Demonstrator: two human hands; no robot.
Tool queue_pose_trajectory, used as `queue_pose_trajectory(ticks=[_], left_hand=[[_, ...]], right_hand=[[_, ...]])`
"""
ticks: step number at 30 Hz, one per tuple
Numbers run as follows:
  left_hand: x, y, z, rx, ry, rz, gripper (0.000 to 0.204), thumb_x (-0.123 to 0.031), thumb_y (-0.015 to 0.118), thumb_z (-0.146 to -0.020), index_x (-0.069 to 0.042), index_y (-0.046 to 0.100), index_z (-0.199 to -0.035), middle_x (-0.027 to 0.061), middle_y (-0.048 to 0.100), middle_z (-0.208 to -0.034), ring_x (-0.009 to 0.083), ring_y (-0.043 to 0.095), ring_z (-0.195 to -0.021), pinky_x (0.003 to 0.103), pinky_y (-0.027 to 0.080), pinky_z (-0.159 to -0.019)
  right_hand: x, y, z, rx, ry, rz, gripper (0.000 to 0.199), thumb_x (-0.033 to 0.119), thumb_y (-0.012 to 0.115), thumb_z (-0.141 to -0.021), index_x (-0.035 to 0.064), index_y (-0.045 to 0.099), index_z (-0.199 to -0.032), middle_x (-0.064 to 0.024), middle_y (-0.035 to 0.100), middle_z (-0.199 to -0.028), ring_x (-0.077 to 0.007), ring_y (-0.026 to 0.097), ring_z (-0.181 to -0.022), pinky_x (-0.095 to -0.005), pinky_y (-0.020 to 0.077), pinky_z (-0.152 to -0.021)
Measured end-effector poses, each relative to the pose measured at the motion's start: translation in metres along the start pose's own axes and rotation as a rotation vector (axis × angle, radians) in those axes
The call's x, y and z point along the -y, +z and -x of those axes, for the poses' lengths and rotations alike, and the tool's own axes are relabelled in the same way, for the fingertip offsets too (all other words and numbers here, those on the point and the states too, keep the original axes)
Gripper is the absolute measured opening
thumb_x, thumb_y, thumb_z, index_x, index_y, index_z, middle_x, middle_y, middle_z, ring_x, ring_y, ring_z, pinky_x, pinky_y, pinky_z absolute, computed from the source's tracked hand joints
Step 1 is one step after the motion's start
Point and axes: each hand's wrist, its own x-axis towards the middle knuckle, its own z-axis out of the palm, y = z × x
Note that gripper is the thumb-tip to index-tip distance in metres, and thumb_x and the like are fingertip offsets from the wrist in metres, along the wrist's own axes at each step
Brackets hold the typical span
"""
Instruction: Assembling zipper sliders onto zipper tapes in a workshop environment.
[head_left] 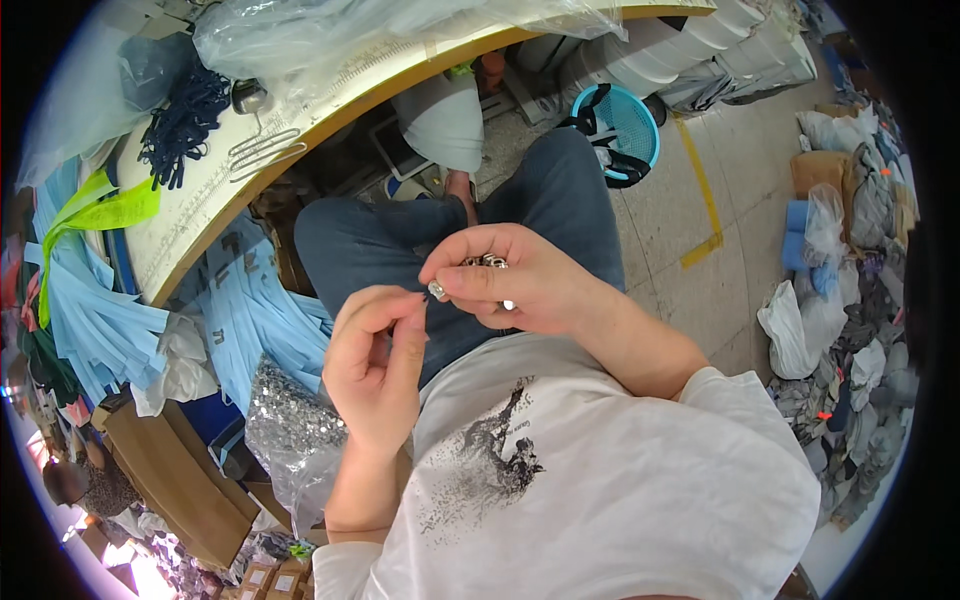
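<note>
Shirt: a white T-shirt [620, 480] with a dark speckled print is filling the lower part of the view, nearest the camera.
Left hand: the left hand [375, 365] is rising in front of the chest, thumb and forefinger pressing together as if pinching something too small to make out.
Right hand: the right hand [510, 280] is curling closed just above and to the right of the left, its thumb and forefinger pinching one small silver metal piece [437, 291] close to the left fingertips.
Metal pieces: a cluster of small shiny metal pieces [487, 261] is sitting in the curl of the right hand, showing over the knuckles.
Lap: legs in blue jeans [560, 195] are showing beyond both hands.
Bag: a clear plastic bag of small silvery bits [290, 425] is lying beside the left forearm.
Blue strips: light blue fabric strips [95, 320] are hanging off the left side of the table.
Table: a pale worktable with a yellow edge [300, 135] is curving across the upper left, with clear plastic sheeting [330, 30] on top.
Basket: a turquoise plastic basket [628, 125] is standing on the floor beyond the knees.
Far right: heaps of bagged cloth [850, 330] are lying along the wall.
</note>
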Motion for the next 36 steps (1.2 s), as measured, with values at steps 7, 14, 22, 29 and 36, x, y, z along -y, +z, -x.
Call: queue_pose_trajectory(ticks=[7,14,22,29,36], left_hand=[[-0.005,0.003,0.005,-0.077,-0.061,0.103,0.025,0.009,0.063,-0.086,0.002,0.051,-0.107,0.0087,0.063,-0.099,0.0126,0.061,-0.09,0.025,0.049,-0.081],[-0.003,-0.002,0.008,-0.061,-0.087,-0.021,0.024,0.009,0.063,-0.086,0.004,0.055,-0.107,0.0104,0.065,-0.098,0.0137,0.063,-0.09,0.025,0.05,-0.081],[-0.001,-0.004,0.002,-0.052,0.077,-0.316,0.012,0.007,0.067,-0.081,0.002,0.064,-0.091,0.0102,0.065,-0.091,0.0155,0.06,-0.077,0.024,0.048,-0.065],[-0.001,-0.005,-0.002,0.023,0.186,-0.499,0.011,0.007,0.064,-0.081,0.001,0.061,-0.09,0.0104,0.063,-0.088,0.022,0.056,-0.074,0.028,0.044,-0.062],[0.004,-0.005,-0.007,0.021,0.297,-0.632,0.012,0.005,0.066,-0.08,0.0,0.061,-0.09,0.0115,0.063,-0.087,0.0253,0.058,-0.075,0.031,0.045,-0.066]], right_hand=[[0.001,0.011,0.003,-0.108,-0.02,0.164,0.02,0.018,0.061,-0.094,0.0011,0.064,-0.105,0.0037,0.049,-0.068,-0.0008,0.034,-0.05,-0.0173,0.0237,-0.041],[-0.001,0.01,0.001,-0.093,-0.024,0.21,0.019,0.016,0.06,-0.095,0.0006,0.064,-0.105,0.005,0.049,-0.067,0.0006,0.034,-0.051,-0.0176,0.0229,-0.041],[-0.004,0.013,0.003,-0.118,-0.055,0.254,0.019,0.016,0.059,-0.095,0.0016,0.064,-0.107,0.0061,0.049,-0.067,0.001,0.033,-0.05,-0.0176,0.0226,-0.041],[-0.006,0.013,0.001,-0.17,-0.094,0.38,0.018,0.015,0.06,-0.095,0.0015,0.065,-0.106,0.0069,0.049,-0.066,0.001,0.033,-0.05,-0.0179,0.0223,-0.041],[-0.011,0.013,-0.003,-0.176,-0.159,0.483,0.019,0.015,0.06,-0.095,0.0011,0.065,-0.107,0.0071,0.049,-0.066,0.0005,0.032,-0.049,-0.0181,0.0223,-0.042]])
